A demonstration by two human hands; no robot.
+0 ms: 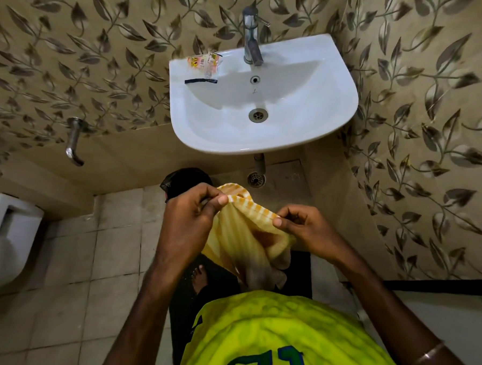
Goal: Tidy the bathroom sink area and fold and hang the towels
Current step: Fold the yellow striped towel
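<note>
Both hands out front, left hand (pixel 189 213) and right hand (pixel 298 224) each pinching the top edge of a yellow-and-white striped towel (pixel 246 243) below the white ceramic sink (pixel 265 136).

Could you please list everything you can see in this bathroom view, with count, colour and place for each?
towel: one, yellow and white striped, held up in front of the person, below the sink
sink: one, white, on the wall at the top centre
faucet: one, chrome, at the back rim of the sink
plastic wrapper: one, clear with orange print, on the sink's back left corner
wall spout: one, chrome, on the wall left of the sink
floor drain: one, metal, under the sink
black bag: one, on the floor behind the left hand
toilet: one, white, left edge
left hand: pinches the towel's top edge
right hand: pinches the same edge
</note>
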